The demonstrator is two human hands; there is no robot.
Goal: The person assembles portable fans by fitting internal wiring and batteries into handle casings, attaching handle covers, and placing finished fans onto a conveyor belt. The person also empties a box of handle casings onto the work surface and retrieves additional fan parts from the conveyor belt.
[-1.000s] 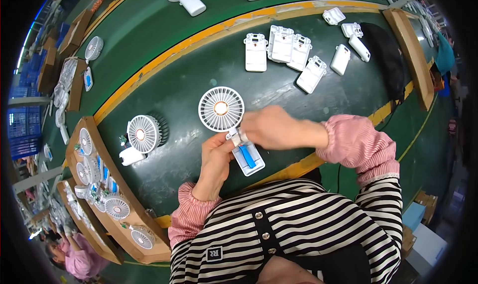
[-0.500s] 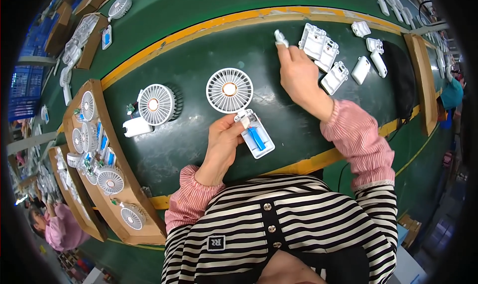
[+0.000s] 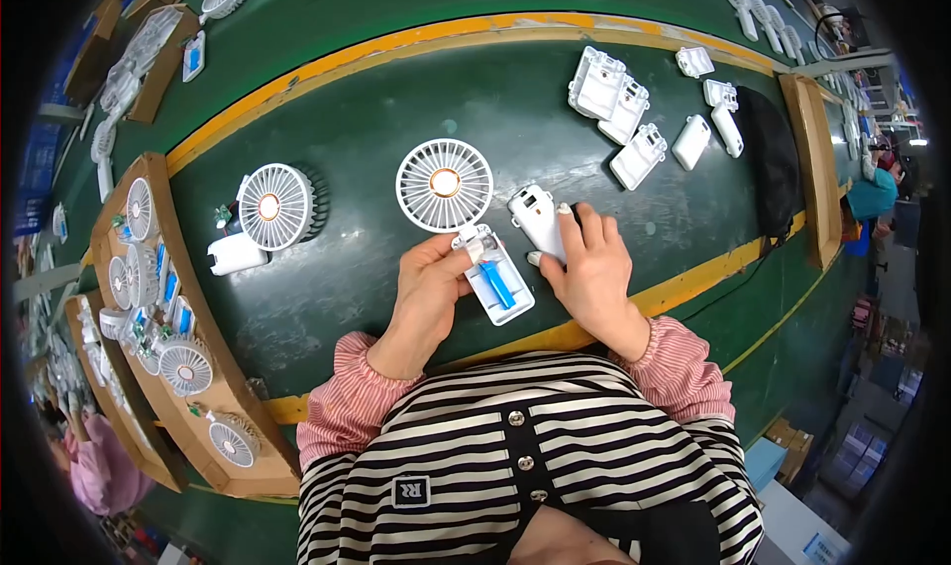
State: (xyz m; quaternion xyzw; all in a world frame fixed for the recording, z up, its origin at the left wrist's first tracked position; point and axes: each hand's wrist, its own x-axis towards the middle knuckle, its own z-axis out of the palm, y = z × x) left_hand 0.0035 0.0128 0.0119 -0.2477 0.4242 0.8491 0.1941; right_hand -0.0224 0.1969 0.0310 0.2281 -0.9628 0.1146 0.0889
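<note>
My left hand [image 3: 421, 293] grips the handle of a white handheld fan, whose round grille [image 3: 445, 183] lies pointing away from me. The handle's open shell [image 3: 514, 313] faces up, with a blue battery [image 3: 497, 285] inside. Just right of it, my right hand [image 3: 597, 278] has its thumb and fingers closed around a white handle cover [image 3: 535, 212], tilted close to the table. The cover's far end, with small dark openings, shows; my fingers hide part of its near end. Cover and handle are apart.
Several white covers [image 3: 637, 157] lie at the far right by a black cloth [image 3: 771, 164]. Another fan [image 3: 276, 206] stands left, near a cardboard tray [image 3: 260, 421] of fan assemblies. A second cardboard tray [image 3: 820, 169] borders the right side. A person in pink [image 3: 104, 466] is at lower left.
My right hand has come back from the far side toward me, bringing the white cover beside the fan handle. My left hand still holds the handle. The whole view has shifted slightly.
</note>
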